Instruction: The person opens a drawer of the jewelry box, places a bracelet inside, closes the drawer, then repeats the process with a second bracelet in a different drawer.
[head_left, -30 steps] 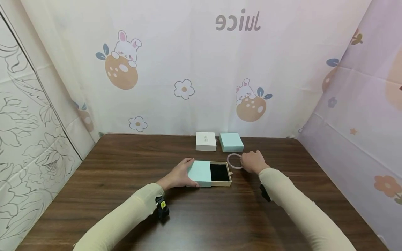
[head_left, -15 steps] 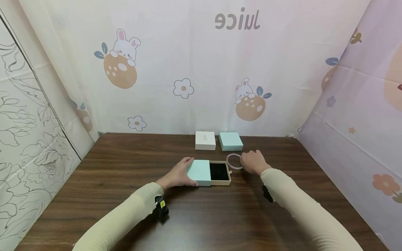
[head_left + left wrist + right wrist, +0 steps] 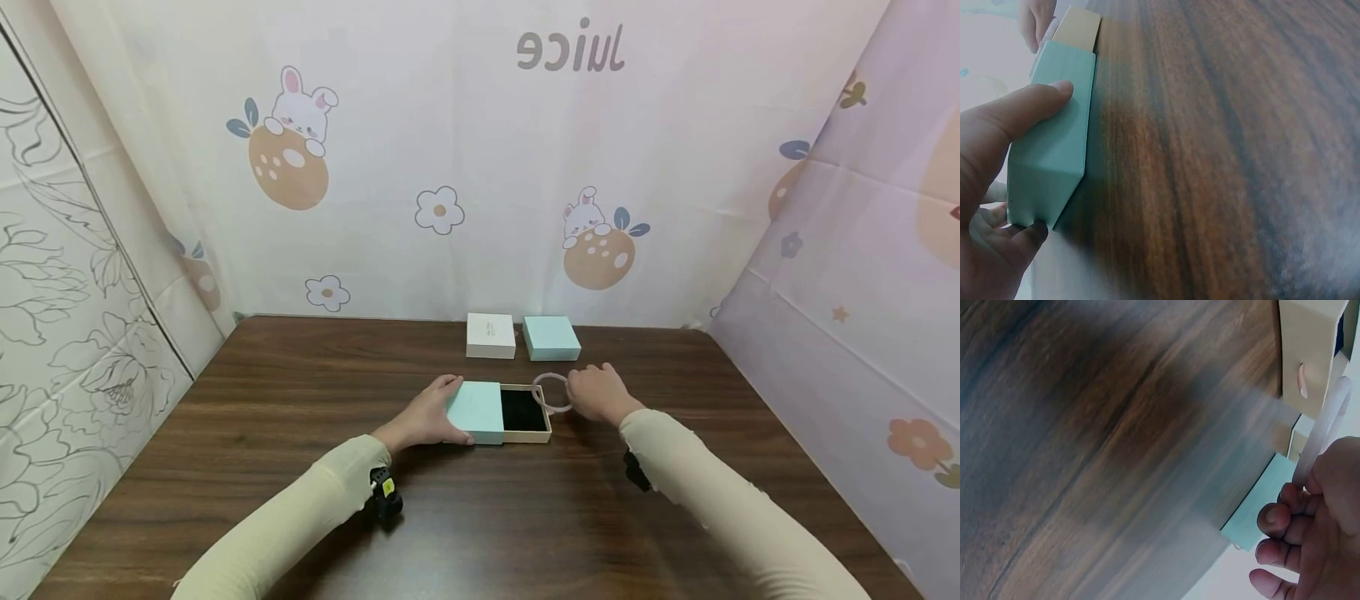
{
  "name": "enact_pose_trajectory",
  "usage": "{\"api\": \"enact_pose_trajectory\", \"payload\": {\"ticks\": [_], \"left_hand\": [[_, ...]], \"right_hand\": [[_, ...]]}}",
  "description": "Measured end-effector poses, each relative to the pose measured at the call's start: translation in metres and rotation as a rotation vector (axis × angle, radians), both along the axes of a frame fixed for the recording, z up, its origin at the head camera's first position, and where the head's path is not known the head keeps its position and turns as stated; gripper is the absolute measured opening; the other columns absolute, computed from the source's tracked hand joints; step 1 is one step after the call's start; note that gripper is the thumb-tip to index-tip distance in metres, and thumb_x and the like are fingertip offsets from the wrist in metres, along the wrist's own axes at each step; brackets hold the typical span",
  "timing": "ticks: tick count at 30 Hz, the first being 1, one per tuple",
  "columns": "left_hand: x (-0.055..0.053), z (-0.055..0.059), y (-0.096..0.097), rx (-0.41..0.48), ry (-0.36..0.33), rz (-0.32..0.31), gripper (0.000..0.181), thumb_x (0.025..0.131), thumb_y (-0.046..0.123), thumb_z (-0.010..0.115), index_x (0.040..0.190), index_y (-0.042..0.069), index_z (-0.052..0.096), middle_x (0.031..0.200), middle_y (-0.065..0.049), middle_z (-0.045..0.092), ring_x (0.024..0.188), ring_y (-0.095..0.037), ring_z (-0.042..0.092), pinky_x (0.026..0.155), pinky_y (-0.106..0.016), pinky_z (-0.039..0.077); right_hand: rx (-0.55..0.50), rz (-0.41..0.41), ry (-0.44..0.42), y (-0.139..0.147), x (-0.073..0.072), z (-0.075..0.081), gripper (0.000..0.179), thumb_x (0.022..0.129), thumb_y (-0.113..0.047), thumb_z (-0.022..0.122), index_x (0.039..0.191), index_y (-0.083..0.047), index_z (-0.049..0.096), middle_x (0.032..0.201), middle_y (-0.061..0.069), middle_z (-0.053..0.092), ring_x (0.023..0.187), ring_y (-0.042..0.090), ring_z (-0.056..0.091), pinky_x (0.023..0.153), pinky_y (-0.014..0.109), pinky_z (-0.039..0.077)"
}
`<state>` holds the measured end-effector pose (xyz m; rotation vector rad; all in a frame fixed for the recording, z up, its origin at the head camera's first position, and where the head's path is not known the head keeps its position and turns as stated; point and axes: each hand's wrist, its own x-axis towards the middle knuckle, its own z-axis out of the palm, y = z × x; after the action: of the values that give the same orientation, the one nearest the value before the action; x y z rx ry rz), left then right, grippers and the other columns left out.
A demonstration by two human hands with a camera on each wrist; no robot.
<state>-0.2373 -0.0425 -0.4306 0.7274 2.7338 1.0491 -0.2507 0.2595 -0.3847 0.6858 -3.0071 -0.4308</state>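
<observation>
A mint drawer box (image 3: 476, 412) lies on the table with its cream drawer (image 3: 527, 437) pulled out to the right, showing a black lining (image 3: 522, 410). My left hand (image 3: 427, 415) grips the box's left end; in the left wrist view the thumb (image 3: 1054, 94) lies along its long side and fingers bend round the end. My right hand (image 3: 598, 392) pinches a pale pink bangle (image 3: 537, 402) by its right side. In the head view the bangle's left part overlaps the drawer's right edge. The right wrist view shows the bangle (image 3: 1322, 434) raised near the drawer's ribbon tab (image 3: 1302, 381).
Behind the drawer box, a white box (image 3: 491, 336) and a closed mint box (image 3: 552, 338) stand side by side near the table's back edge. A printed curtain (image 3: 375, 167) hangs behind the dark wooden table (image 3: 480, 525).
My right hand has moved slightly left with the bangle, which now overlaps the drawer's edge instead of standing to its right. My left hand and the drawer box have stayed in place.
</observation>
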Motion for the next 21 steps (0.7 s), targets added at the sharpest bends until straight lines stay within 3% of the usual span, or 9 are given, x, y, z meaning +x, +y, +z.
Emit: {"api": "enact_pose_trajectory", "payload": {"ticks": [21], "left_hand": [[0.000,0.000,0.001,0.000,-0.006,0.010,0.105,0.066,0.035,0.088,0.147,-0.003,0.031,0.147,-0.016,0.033,0.123,-0.029,0.042,0.099,-0.045,0.037]], "right_hand": [[-0.019,0.022,-0.018,-0.014,0.005,-0.004,0.023,0.096,-0.017,0.052,0.074,-0.008,0.053,0.068,0.004,0.053,0.067,0.023,0.053,0.063,0.037,0.037]]}}
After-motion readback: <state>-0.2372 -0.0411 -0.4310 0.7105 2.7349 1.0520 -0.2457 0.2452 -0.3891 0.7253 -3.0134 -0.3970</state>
